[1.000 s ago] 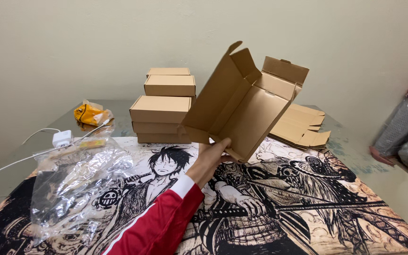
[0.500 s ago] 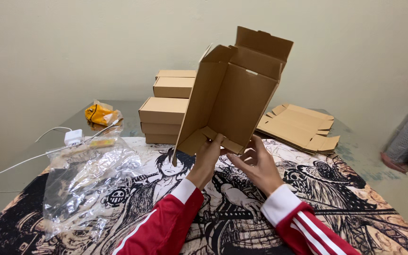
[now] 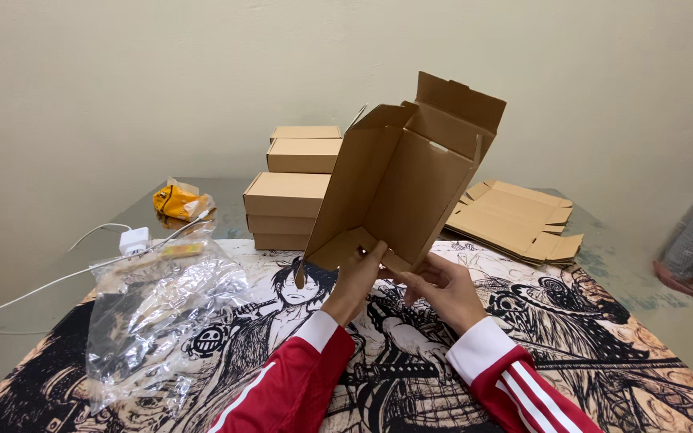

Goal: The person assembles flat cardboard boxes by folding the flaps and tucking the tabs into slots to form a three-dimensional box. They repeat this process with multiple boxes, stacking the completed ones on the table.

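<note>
Overhead, both hands grip the half-folded cardboard box by its lower end: left hand and right hand closed on it, its long axis rising toward the wall above the printed mat.

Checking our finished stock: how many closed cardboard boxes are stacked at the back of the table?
5. Two small ones on the upper tier: top, below it. Three larger ones beneath, bottom. The half-folded box in hand may hide more.
</note>
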